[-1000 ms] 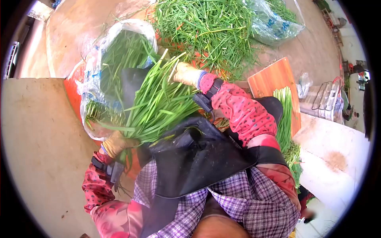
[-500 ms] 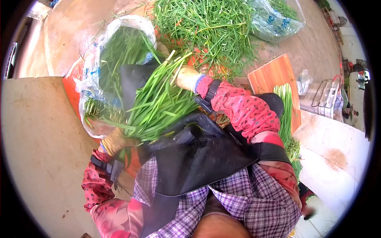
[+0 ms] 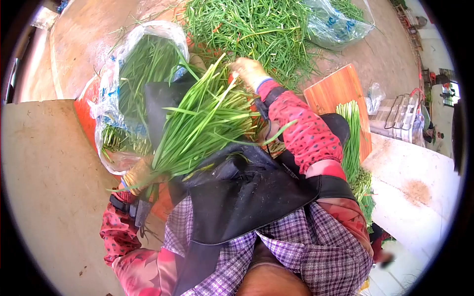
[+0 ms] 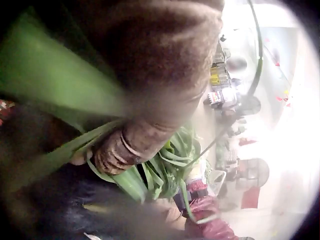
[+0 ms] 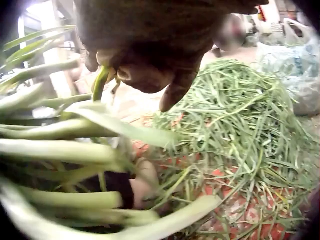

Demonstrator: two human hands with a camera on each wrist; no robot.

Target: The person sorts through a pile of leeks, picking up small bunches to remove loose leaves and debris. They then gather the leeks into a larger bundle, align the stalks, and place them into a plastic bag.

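In the head view my gloved left hand (image 3: 139, 174) grips the leafy lower end of a bunch of garlic chives (image 3: 202, 123) lying across my lap. The left wrist view has the curled glove fingers (image 4: 131, 147) close up, with green leaves passing around them. Beyond the pale stem ends, my gloved right hand (image 3: 249, 71) is apart from the bunch. Between its thumb and fingers it pinches a small yellow-green chive scrap (image 5: 101, 82), seen in the right wrist view. A black apron (image 3: 247, 197) covers my lap under the bunch.
A large heap of loose green leaves (image 3: 252, 34) lies ahead on the floor. At the left stands an open plastic bag (image 3: 106, 116) of chives. On the right, neatly laid chives (image 3: 351, 140) lie by an orange wooden board (image 3: 328, 96). Another plastic bag (image 3: 338, 29) sits behind.
My right hand has moved from the stem ends of the bunch forward and right, toward the loose heap. My left hand keeps its grip nearly in place.
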